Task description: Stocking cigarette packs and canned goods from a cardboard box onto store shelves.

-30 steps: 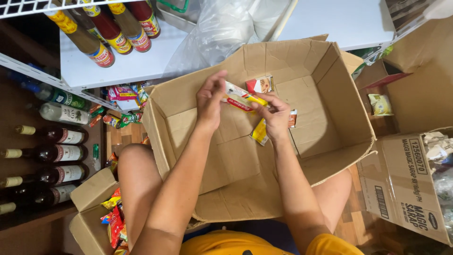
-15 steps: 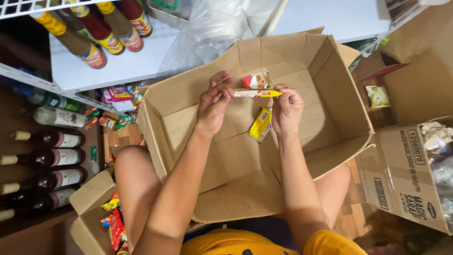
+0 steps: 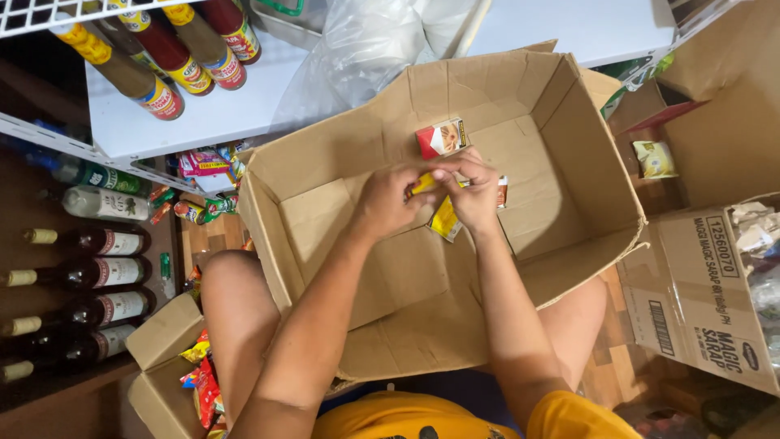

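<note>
Inside the open cardboard box (image 3: 569, 154), the left hand (image 3: 388, 199) and right hand (image 3: 471, 191) meet, fingers (image 3: 418, 172) pinched narrow on a yellow sachet strip (image 3: 444, 219) hanging between them, just below a red packet (image 3: 441, 136).

Big open brown carton (image 3: 569, 146) in centre; inside, a small red-and-white packet (image 3: 441, 136) w/ a picture, and yellow sachets (image 3: 445, 219) pinched between both hands. Printed brown carton (image 3: 700, 301) at right. Sauce bottles (image 3: 166, 49) top left w/ red/yellow labels. Wine bottles (image 3: 97, 272) at left, white labels. Snack packets (image 3: 199, 382), prob. crisps, in small box lower left.
</note>
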